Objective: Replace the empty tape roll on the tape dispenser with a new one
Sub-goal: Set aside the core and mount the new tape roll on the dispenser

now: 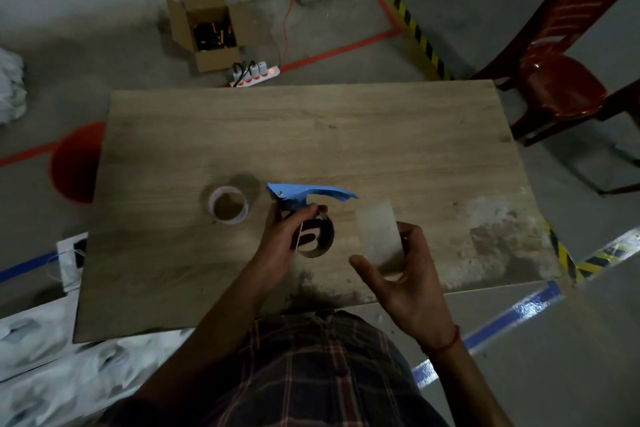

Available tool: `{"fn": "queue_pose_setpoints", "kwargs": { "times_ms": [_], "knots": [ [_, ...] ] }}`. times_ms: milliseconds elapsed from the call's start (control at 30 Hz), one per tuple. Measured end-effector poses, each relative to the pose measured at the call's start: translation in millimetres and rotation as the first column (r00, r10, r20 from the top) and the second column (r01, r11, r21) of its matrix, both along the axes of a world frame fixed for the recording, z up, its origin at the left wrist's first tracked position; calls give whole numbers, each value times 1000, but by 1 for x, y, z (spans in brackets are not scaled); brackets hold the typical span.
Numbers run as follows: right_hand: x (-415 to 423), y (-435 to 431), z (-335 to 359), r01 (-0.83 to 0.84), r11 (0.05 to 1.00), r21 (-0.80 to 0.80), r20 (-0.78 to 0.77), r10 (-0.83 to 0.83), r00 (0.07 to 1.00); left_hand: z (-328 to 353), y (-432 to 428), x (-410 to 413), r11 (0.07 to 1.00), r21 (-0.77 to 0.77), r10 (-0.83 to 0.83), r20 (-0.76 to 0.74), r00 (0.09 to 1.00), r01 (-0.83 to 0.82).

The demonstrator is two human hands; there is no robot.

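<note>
My left hand [284, 236] grips the blue tape dispenser [304, 194] above the wooden table [346, 135], with fingers through a brown cardboard roll core [323, 246] sitting in it. My right hand [405, 274] pinches a strip of clear tape [379, 232] that stands upright just right of the core. A second roll [228, 206], pale with a brown centre, lies flat on the table to the left of the dispenser, apart from both hands.
A red plastic chair [561, 87] stands at the table's far right corner. A red stool [76, 163] sits at the left edge. On the floor beyond are an open cardboard box [204, 31] and a power strip [254, 74]. White bags lie at lower left.
</note>
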State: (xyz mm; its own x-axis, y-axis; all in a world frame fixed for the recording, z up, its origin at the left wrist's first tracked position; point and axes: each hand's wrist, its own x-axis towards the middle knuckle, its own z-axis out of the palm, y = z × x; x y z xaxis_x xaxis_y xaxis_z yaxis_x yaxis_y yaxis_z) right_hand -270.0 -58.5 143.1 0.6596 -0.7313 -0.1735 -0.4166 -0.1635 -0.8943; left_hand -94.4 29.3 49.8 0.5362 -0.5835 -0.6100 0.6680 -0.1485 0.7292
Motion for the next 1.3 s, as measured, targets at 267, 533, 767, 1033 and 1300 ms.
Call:
{"fn": "queue_pose_setpoints", "kwargs": {
  "times_ms": [267, 533, 767, 1033, 1300],
  "knots": [
    [5, -4, -3, 103, 782, 615, 312, -361, 879, 9, -6, -6, 995, -92, 44, -34, 998, -47],
    [27, 7, -20, 83, 584, 807, 276, -498, 822, 17, -6, -15, 981, -177, 64, -107, 992, -82],
    [32, 14, -32, 176, 734, 656, 267, -444, 855, 28, -4, -23, 979, -184, 70, -112, 991, -90],
    [31, 10, -39, 228, 784, 577, 213, -414, 885, 39, 0, -20, 948, -240, 159, -207, 965, -208],
    [28, 9, -41, 193, 795, 575, 178, -352, 919, 42, -1, -26, 955, -255, 111, -172, 979, -153]
  ]
}}
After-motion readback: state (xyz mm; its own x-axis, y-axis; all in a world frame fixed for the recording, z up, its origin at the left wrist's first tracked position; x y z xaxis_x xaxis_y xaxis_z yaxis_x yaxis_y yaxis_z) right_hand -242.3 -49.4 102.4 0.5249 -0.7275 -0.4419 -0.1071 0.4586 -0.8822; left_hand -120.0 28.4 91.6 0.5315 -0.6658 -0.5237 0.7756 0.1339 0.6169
